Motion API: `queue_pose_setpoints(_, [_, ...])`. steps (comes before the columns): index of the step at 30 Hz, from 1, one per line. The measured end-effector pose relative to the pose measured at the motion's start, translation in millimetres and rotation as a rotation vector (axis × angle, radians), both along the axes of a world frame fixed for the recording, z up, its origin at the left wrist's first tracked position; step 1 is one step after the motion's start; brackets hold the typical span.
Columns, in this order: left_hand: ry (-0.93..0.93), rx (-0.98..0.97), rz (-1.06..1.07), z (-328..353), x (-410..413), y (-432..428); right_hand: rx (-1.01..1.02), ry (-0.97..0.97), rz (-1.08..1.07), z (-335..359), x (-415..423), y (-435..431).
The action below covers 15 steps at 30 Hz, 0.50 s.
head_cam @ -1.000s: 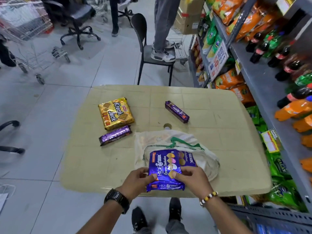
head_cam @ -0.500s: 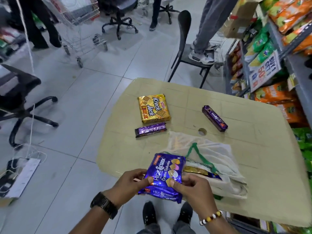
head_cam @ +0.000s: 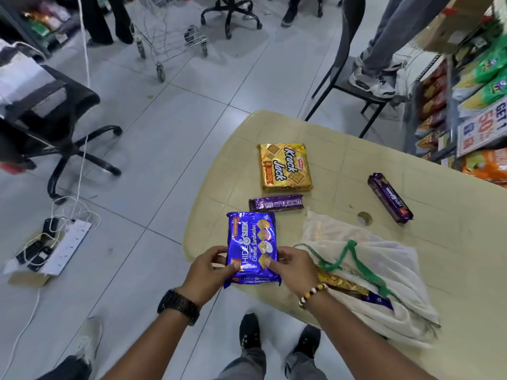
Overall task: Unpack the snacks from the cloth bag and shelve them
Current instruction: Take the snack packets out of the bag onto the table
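At the near left corner of the table [head_cam: 343, 165]: blue Hide & Seek pack [head_cam: 251, 250] out of the bag, held in both hands.

Left hand [head_cam: 211, 270] and right hand [head_cam: 293, 266] each pinch the pack's near end, thumb on the printed face and fingers beneath. Cannot tell whether its far end touches the tabletop. Just beyond it lies a purple roll [head_cam: 276, 202], then the Krack Jack pack [head_cam: 285, 167]. A second purple roll [head_cam: 390, 197] lies well apart to the right. The cloth bag [head_cam: 384, 270] slumps beside the right hand, mouth open, with a gold wrapper [head_cam: 340, 282] showing inside. Judgement: unpacking is under way with more to come out, and shelving is not yet begun. Next move probably calls for laying the pack flat beside the roll, letting go, then reaching into the bag. The shelves [head_cam: 480, 105] stand to the right.
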<state>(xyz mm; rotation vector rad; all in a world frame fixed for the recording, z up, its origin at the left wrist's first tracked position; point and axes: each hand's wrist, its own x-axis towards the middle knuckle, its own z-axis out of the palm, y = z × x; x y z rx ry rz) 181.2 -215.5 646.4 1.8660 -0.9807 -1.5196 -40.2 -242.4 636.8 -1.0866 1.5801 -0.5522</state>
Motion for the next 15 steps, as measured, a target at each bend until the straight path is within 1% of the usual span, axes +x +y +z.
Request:
queue_pose_setpoints(3, [-0.036,0.094,0.100,-29,-2,2,0.001,0.059,0.085,-29,14,-21])
queue_pose_setpoints(5, [-0.057,0.147,0.129,-47,-11,3,-0.017,0.111,0.162,-44,20,-36])
queue_pose_setpoints(7, [-0.050,0.160,0.093,-60,-23,3,-0.012,0.208,0.277,-58,20,-49])
queue_pose_setpoints(9, [-0.068,0.156,0.017,-70,-34,0,0.035,0.311,0.452,-64,16,-56])
queue_pose_setpoints(11, [-0.077,0.158,-0.012,-75,-40,-4,0.042,0.333,0.551,-65,9,-56])
queue_pose_setpoints(13, [-0.141,0.182,-0.023,-80,-46,-6,0.023,0.266,0.510,-56,-2,-51])
queue_pose_setpoints(15, [-0.309,0.163,-0.031,-79,-53,-7,-0.004,0.170,0.374,-43,-18,-42])
